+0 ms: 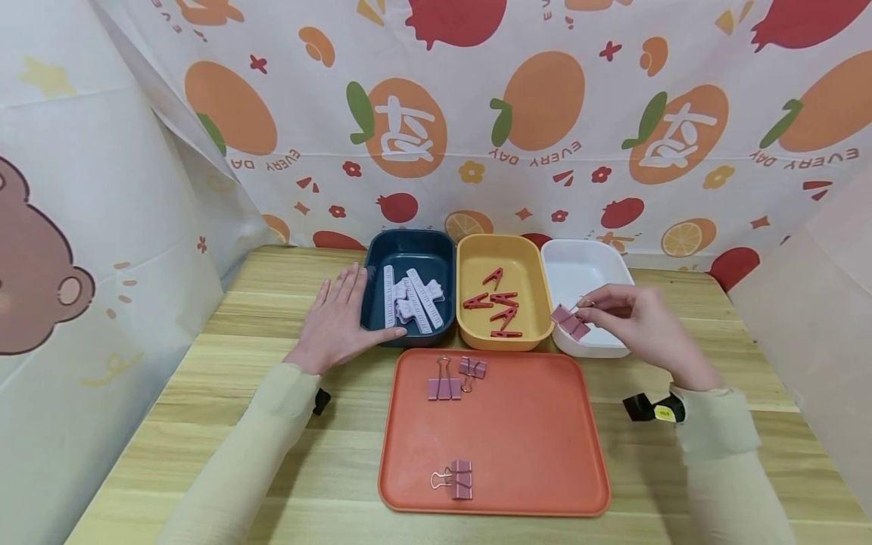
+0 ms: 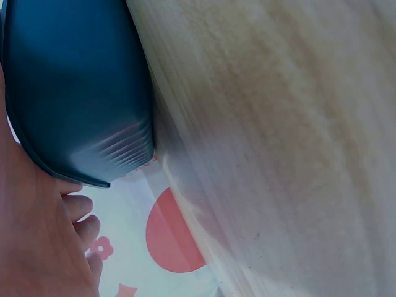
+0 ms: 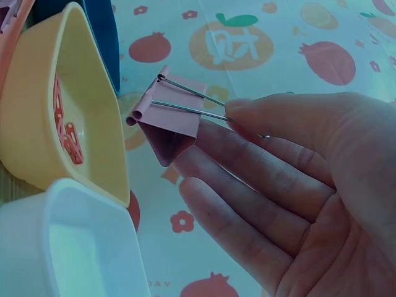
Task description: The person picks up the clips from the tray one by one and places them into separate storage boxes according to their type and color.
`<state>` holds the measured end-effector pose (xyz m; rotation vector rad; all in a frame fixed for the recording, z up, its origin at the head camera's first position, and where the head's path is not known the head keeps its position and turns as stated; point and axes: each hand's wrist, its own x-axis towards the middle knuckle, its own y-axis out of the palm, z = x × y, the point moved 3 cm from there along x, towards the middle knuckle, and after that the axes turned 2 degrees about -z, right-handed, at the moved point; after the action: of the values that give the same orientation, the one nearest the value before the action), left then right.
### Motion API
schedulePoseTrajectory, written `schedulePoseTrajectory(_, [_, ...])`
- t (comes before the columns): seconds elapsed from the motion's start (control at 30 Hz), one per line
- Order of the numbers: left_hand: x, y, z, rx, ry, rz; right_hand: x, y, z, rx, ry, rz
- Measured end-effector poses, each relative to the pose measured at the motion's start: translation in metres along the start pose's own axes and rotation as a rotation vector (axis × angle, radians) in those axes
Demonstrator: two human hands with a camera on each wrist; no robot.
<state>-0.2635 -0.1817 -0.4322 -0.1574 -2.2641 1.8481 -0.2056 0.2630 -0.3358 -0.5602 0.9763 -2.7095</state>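
Between thumb and fingers my right hand [image 1: 630, 314] pinches a pink binder clip [image 3: 176, 102] by its wire handles. In the head view that clip overlaps the front left of the white bin [image 1: 589, 261]. My left hand [image 1: 337, 318] lies with straight, spread fingers along the left rim of the dark blue bin [image 1: 410, 241], the thumb at its front edge. Three more pink binder clips lie on the red tray [image 1: 524, 446]: one [image 1: 444, 388] and a smaller one [image 1: 473, 368] near the back, another [image 1: 462, 481] near the front.
White ruler-like clips [image 1: 417, 303] lie in the blue bin. Several small red clips [image 1: 504, 299] are in the yellow bin [image 1: 504, 246], which stands between the blue and white bins. Behind them hangs a fruit-print cloth [image 1: 470, 113]. Everything stands on a wooden table [image 1: 272, 303].
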Motion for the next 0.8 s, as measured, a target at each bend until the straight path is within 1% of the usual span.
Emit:
schedulePoseTrajectory(0.1, [0.000,0.000,0.000,0.000,0.001,0.002,-0.001,-0.005,-0.001,0.001,0.013,-0.015])
schedulePoseTrajectory(0.33, [0.000,0.001,0.000,0.001,0.004,-0.001,-0.001,-0.015,-0.006,-0.036,0.080,-0.028])
schedulePoseTrajectory(0.63, [0.001,0.001,0.001,-0.003,0.000,0.004,0.001,-0.029,-0.014,-0.090,0.098,-0.074])
schedulePoseTrajectory(0.8, [0.001,0.000,0.000,-0.001,-0.001,0.006,0.004,-0.034,-0.018,-0.123,0.096,-0.085])
